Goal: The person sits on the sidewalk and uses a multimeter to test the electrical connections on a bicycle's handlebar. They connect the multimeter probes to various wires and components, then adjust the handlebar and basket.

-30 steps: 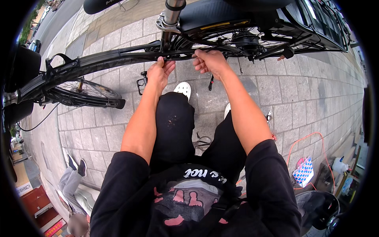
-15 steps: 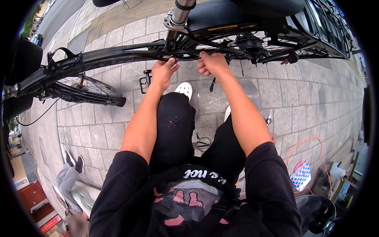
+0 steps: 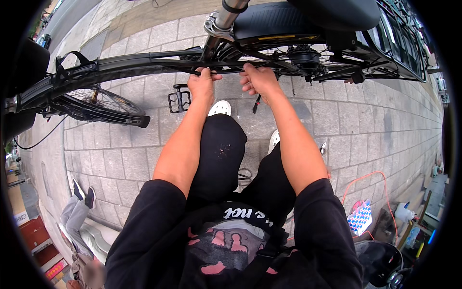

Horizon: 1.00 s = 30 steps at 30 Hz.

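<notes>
A black bicycle stands across the top of the view, its frame tube (image 3: pixel 125 65) running left from the silver seat post (image 3: pixel 227 19). My left hand (image 3: pixel 202 87) is pinched at the lower edge of the frame, below the seat post. To its right, my right hand (image 3: pixel 260 82) has its thumb and forefinger closed against a thin black strip or line along the bike's near side, with the other fingers curled. What either hand holds is too small and dark to name. A black pedal (image 3: pixel 179 98) sits below and left of my left hand. The rear hub (image 3: pixel 304 60) lies right of my right hand.
Grey paving slabs (image 3: pixel 332 115) surround my white shoes. A black bar with a red mark (image 3: pixel 256 103) hangs below my right hand. At lower right are an orange hose (image 3: pixel 344 190), a blue-and-white checked box (image 3: pixel 360 217) and a black bin-like container (image 3: pixel 380 262). A person (image 3: pixel 79 216) sits at lower left.
My left hand has turned slightly, its fingers now pointing more to the right along the frame. My right hand keeps nearly the same place. The view has shifted a little.
</notes>
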Each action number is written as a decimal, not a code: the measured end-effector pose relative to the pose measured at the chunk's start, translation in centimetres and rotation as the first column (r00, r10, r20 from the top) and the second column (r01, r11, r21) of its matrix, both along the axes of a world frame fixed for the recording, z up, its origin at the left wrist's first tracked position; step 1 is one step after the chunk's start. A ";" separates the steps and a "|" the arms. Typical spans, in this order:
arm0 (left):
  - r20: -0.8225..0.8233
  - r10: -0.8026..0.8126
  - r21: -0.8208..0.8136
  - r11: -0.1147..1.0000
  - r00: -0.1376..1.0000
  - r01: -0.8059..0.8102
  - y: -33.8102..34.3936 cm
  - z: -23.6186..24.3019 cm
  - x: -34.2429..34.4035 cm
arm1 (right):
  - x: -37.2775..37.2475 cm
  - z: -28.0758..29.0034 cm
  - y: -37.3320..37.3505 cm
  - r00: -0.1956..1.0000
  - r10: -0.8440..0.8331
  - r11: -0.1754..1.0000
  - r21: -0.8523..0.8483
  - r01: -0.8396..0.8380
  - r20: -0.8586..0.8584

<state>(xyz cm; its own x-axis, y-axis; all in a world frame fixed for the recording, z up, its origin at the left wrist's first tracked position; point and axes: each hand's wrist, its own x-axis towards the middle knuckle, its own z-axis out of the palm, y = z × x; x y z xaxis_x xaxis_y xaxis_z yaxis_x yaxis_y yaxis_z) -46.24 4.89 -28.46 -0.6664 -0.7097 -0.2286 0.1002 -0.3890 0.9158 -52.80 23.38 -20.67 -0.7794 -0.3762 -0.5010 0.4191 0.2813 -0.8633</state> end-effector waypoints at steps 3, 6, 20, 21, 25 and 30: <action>0.019 -0.031 0.058 0.998 0.999 0.030 -0.1 -0.1 0.4 | 0.2 0.4 0.4 0.999 0.039 0.999 0.014 -0.039 -0.009; 0.048 -0.136 0.160 0.979 0.990 0.127 -0.5 1.2 1.7 | -0.1 0.2 1.0 0.998 0.061 0.997 0.039 -0.060 -0.020; 0.058 -0.233 0.051 0.972 0.971 0.230 -3.4 0.0 2.0 | -0.4 0.6 -0.2 1.000 0.028 0.999 0.042 -0.029 0.013; 0.086 -0.212 0.038 0.977 0.974 0.209 -3.3 -0.1 1.8 | -0.4 0.5 -0.2 1.000 0.028 0.999 0.031 -0.028 0.014; 0.133 -0.157 0.031 0.988 0.979 0.154 -2.6 0.4 1.2 | -0.5 0.3 0.0 0.999 0.036 0.999 0.012 -0.036 0.015; 0.101 -0.129 0.039 0.991 0.986 0.125 -2.8 -0.4 1.1 | -0.5 0.6 0.2 0.999 0.048 0.999 0.013 -0.048 0.021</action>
